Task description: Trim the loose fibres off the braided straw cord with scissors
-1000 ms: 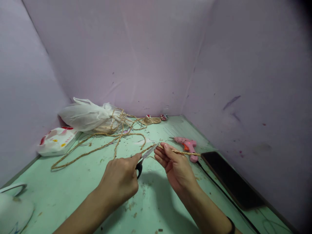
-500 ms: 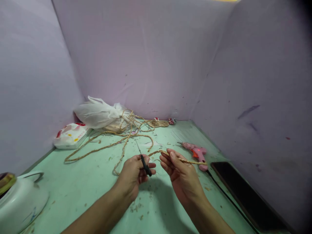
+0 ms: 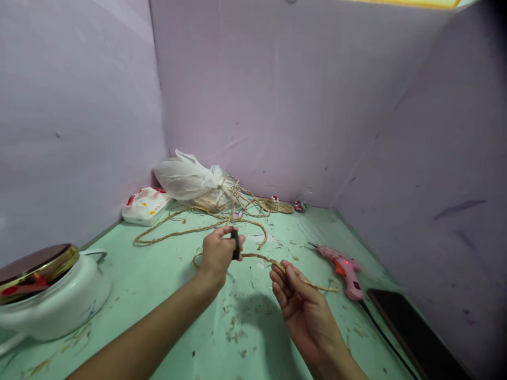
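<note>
My left hand [image 3: 217, 256] is closed around a pair of small scissors [image 3: 236, 244]; only the black handle shows, and the blades are hidden. A length of brown twisted straw rope [image 3: 259, 257] runs from near that hand to my right hand [image 3: 303, 303], which pinches it between thumb and fingers. The rope's thin end sticks out to the right, past the thumb. Behind my hands, more of the brown rope lies in long loops on the green table [image 3: 166, 295].
At the back left are a tied white plastic bag [image 3: 188, 177] and a tissue pack [image 3: 147, 205]. Small woven ornaments [image 3: 281, 206] lie against the back wall. A pink glue gun [image 3: 344, 266] and a dark phone [image 3: 412, 327] are at right. A white enamel pot [image 3: 75, 301] stands left.
My left hand has moved forward with the scissors and turned, so the blade no longer shows. My right hand still pinches the rope. The camera view has swung left.
</note>
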Available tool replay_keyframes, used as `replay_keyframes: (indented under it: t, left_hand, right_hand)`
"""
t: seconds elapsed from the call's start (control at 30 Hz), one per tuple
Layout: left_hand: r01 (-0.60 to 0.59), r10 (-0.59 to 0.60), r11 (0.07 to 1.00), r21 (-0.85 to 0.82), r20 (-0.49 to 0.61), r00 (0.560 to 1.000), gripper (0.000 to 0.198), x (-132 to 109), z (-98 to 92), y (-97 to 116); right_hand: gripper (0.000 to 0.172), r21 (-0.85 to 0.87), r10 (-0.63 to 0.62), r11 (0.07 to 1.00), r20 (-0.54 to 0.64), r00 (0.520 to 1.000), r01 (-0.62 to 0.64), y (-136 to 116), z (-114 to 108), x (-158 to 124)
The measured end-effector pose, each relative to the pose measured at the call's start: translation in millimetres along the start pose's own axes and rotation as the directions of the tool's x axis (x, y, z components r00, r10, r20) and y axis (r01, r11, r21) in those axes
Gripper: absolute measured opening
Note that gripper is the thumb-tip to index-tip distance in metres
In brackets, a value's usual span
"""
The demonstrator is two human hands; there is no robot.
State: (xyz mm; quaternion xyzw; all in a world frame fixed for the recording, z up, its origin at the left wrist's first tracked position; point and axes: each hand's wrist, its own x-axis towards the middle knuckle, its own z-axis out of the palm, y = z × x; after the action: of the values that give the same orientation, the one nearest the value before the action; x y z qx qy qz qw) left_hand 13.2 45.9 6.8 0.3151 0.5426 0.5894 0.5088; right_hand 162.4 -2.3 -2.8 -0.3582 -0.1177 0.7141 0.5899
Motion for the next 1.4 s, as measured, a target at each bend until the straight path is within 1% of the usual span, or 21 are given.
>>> replay_keyframes:
  t: [0.07,0.13,0.23,0.33,0.5,0.73,0.77,0.83,0.9,0.93,0.97,1.0,1.03,1.07,1.1,1.13,1.17,1.23,1.3,1.37,1.4]
  left_hand:
    - [-0.187,0.180,0.973,0.132,0.059,0.982,0.033,-1,-0.4,3]
    - [-0.273,0.242,0.931,0.244,0.149,0.959,0.036,-2,-0.8,6]
    - [-0.124,0.040,0.935,0.332,0.249,0.968,0.035,-4,0.7,7]
    - [-0.006,-0.104,0.943,0.333,0.311,0.945,0.032,-7,3.2,9]
    - [0.029,-0.146,0.954,0.298,0.377,0.914,0.033,-8,-5.1,27]
    - [-0.022,-0.098,0.985,0.173,0.655,0.749,0.036,-16,-14.5,39]
    - [-0.020,-0.117,0.981,0.195,0.662,0.741,0.036,-16,-14.0,38]
    - [-0.031,-0.146,0.966,0.257,0.639,0.755,0.035,-14,-13.9,36]
    - [-0.062,-0.141,0.950,0.305,0.601,0.786,0.034,-10,-15.6,37]
    - [-0.078,-0.133,0.945,0.319,0.588,0.798,0.034,-8,-16.9,38]
    - [-0.091,-0.127,0.939,0.331,0.582,0.803,0.035,-7,-18.0,40]
    - [-0.099,-0.128,0.934,0.343,0.580,0.805,0.034,-7,-18.8,41]
    - [-0.099,-0.138,0.928,0.358,0.580,0.803,0.033,-8,-18.8,42]
    - [-0.096,-0.153,0.923,0.373,0.583,0.798,0.033,-10,-18.0,44]
    - [-0.089,-0.173,0.918,0.388,0.591,0.788,0.032,-13,-16.2,44]
    - [-0.079,-0.197,0.913,0.401,0.602,0.774,0.032,-17,-13.5,45]
    - [-0.069,-0.221,0.908,0.413,0.612,0.759,0.032,-21,-10.2,45]
    - [-0.061,-0.244,0.901,0.430,0.616,0.749,0.032,-28,-3.3,44]
    - [-0.094,-0.175,0.905,0.416,0.562,0.808,0.031,-31,2.0,42]
    - [-0.160,-0.023,0.908,0.388,0.427,0.904,0.033,-30,4.0,41]
    - [-0.181,0.037,0.909,0.376,0.358,0.933,0.034,-28,3.6,41]
  right_hand:
    - [0.019,0.005,-0.011,1.000,-0.015,1.000,0.011,-3,0,1]
    - [0.019,-0.001,-0.015,1.000,-0.016,1.000,0.015,-6,1,0]
    - [0.019,-0.009,-0.019,1.000,-0.009,1.000,0.019,-8,2,-1]
    - [0.019,-0.008,-0.026,1.000,0.002,1.000,0.026,-10,3,-2]
    - [0.015,-0.036,-0.063,0.997,-0.048,0.997,0.061,-12,-4,7]
    - [0.018,-0.081,-0.047,0.996,-0.018,0.999,0.046,8,-16,26]
    - [0.015,-0.090,-0.003,0.996,-0.018,1.000,0.001,10,-16,26]
    - [0.017,-0.181,0.208,0.962,0.012,0.978,-0.203,14,-15,22]
    - [0.044,-0.393,0.472,0.823,0.072,0.879,-0.410,14,-12,12]
    - [0.054,-0.514,0.540,0.749,0.106,0.835,-0.419,12,-10,6]
    - [0.058,-0.606,0.536,0.712,0.144,0.832,-0.354,10,-7,0]
    - [0.057,-0.647,0.412,0.735,0.186,0.892,-0.204,7,-4,-6]
    - [0.055,-0.642,0.209,0.766,0.213,0.954,-0.025,3,-2,-11]
    - [0.053,-0.630,-0.030,0.756,0.234,0.972,0.176,-1,0,-14]
    - [0.046,-0.639,-0.245,0.679,0.266,0.932,0.361,-4,1,-17]
    - [0.037,-0.660,-0.377,0.578,0.305,0.874,0.480,-7,2,-18]
    - [0.030,-0.677,-0.426,0.494,0.359,0.831,0.546,-8,2,-17]
    - [0.026,-0.708,-0.313,0.444,0.451,0.836,0.548,-8,1,-14]
    - [0.029,-0.726,-0.161,0.522,0.430,0.888,0.447,-7,0,-8]
    - [0.030,-0.665,-0.140,0.671,0.318,0.938,0.326,-9,-2,-2]
    - [0.030,-0.603,-0.152,0.744,0.267,0.952,0.288,-11,-3,1]
